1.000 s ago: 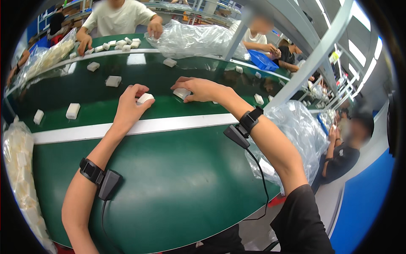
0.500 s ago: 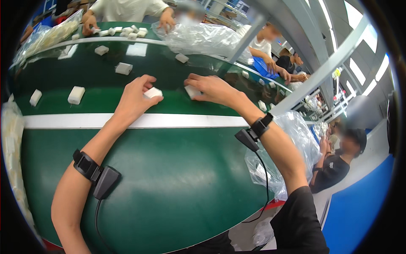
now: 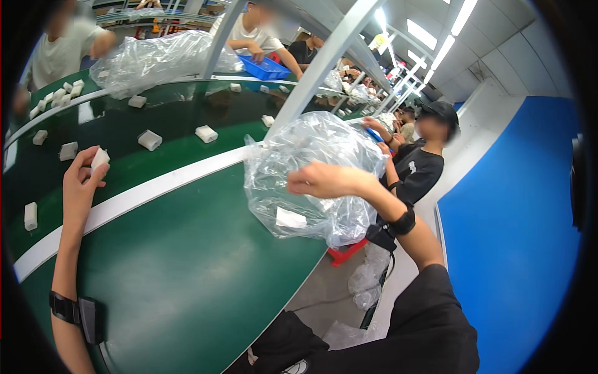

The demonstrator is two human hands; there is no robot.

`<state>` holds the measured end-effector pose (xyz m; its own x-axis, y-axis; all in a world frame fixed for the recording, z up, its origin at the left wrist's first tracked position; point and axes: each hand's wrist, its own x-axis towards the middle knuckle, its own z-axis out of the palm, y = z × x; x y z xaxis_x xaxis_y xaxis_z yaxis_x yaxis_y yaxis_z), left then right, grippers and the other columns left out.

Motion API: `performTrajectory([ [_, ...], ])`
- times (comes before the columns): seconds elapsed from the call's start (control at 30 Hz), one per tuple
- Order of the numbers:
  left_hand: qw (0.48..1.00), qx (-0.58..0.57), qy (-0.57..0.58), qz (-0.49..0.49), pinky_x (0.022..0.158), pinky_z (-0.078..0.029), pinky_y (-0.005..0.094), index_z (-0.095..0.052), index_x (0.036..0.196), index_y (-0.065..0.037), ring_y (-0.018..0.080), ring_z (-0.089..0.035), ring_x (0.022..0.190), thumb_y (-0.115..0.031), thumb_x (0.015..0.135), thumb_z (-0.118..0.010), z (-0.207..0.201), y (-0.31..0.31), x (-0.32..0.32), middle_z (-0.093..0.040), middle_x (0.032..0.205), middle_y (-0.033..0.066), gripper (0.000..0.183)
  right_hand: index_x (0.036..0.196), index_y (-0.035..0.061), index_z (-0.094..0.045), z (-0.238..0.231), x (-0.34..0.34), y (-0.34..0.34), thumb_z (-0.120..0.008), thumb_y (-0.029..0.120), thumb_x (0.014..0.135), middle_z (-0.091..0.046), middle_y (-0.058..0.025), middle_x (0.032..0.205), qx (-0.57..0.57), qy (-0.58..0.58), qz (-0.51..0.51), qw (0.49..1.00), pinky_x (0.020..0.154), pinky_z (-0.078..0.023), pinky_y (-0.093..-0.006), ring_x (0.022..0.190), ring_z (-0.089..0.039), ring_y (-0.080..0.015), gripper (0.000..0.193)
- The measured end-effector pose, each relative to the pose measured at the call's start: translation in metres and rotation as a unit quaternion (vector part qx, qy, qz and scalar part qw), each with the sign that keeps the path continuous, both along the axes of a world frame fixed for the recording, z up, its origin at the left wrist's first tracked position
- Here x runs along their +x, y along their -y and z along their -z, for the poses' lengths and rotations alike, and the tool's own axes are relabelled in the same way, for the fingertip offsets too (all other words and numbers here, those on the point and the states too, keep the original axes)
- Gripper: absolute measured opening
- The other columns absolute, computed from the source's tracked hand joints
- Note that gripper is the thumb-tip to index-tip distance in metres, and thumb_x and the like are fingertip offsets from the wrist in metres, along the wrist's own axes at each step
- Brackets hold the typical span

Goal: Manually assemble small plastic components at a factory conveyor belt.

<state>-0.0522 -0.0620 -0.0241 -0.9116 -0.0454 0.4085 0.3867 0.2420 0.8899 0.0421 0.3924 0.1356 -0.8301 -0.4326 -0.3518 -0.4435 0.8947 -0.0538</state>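
Observation:
On the left, above the belt, my left hand (image 3: pixel 78 182) is closed on a small white plastic block (image 3: pixel 99 159), pinched between thumb and fingers. My right hand (image 3: pixel 327 179) is over a large clear plastic bag (image 3: pixel 349 146), its fingers drawn together; whether they grip the bag or something else is hidden. A white piece (image 3: pixel 291 217) shows low in the bag, too blurred by the film to name. Similar white blocks lie on the dark green belt, one (image 3: pixel 149 140) right of my left hand, another (image 3: pixel 30 215) below it.
A white rail (image 3: pixel 168 177) divides the belt from the green tabletop (image 3: pixel 168 262). A grey post (image 3: pixel 311 78) rises behind the bag. Across the belt, people work beside another clear bag (image 3: pixel 159 59) and a blue tray (image 3: pixel 265 67). Someone in a black cap sits at right.
The view has swung right. My right hand has left the belt and moved over the clear bag; the white block it held no longer shows there. My left hand still holds its block.

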Motion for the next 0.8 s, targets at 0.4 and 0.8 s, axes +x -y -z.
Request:
performTrajectory([
  [0.4, 0.96, 0.095, 0.131, 0.229, 0.06, -0.051, 0.0233, -0.06, 0.121, -0.002, 0.0107, -0.063, 0.086, -0.005, 0.081, -0.073, -0.022, -0.074, 0.053, -0.064, 0.11, 0.0061, 0.042, 0.113, 0.0016, -0.051, 0.072, 0.008, -0.114, -0.06, 0.003, 0.082, -0.059, -0.0133, 0.105, 0.126, -0.238, 0.029, 0.963, 0.08, -0.057, -0.043, 0.099, -0.063, -0.0333, 0.033],
  [0.8, 0.962, 0.152, 0.131, 0.183, 0.078, -0.047, 0.0215, -0.056, 0.13, -0.002, 0.0072, -0.058, 0.096, -0.012, 0.092, -0.068, -0.02, -0.065, 0.047, -0.064, 0.114, 0.0024, 0.041, 0.12, 0.0032, -0.057, 0.048, 0.008, 0.05, -0.058, 0.005, 0.081, -0.056, -0.0102, 0.102, -0.361, -0.178, -0.093, 0.911, 0.071, -0.051, -0.0346, 0.07, -0.059, -0.0202, 0.039],
])
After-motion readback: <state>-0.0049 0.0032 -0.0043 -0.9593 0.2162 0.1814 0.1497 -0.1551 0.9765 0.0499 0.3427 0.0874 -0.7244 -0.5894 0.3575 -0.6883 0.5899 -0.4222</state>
